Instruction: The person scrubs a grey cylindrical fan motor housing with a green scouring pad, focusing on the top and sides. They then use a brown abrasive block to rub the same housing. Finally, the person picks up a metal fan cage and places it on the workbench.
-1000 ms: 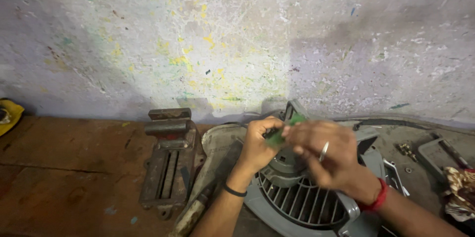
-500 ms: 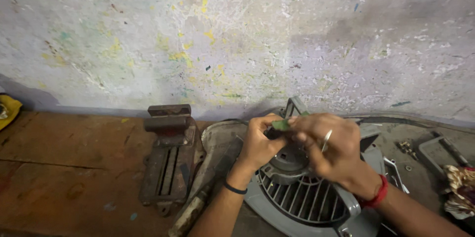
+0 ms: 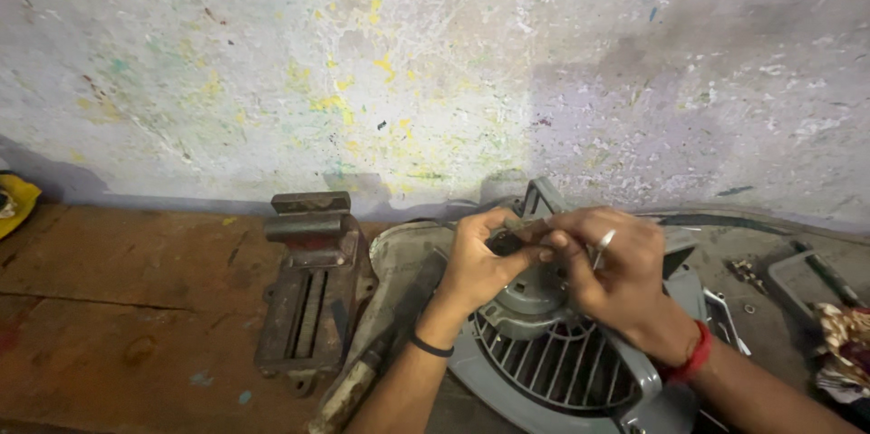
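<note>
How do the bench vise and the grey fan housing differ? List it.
The bench vise is dark, rusty metal, while the grey fan housing is lighter and smoother. The vise is blocky with a long slot down its middle; the housing is round with a slatted grille. No hand touches the vise, whereas the left hand and right hand meet just above the housing's hub. Both lie on the wooden bench near the wall.

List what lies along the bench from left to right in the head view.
Yellow object at the left edge → rusty bench vise → left hand → right hand, both over the grey fan housing → patterned cloth at the right edge.
</note>
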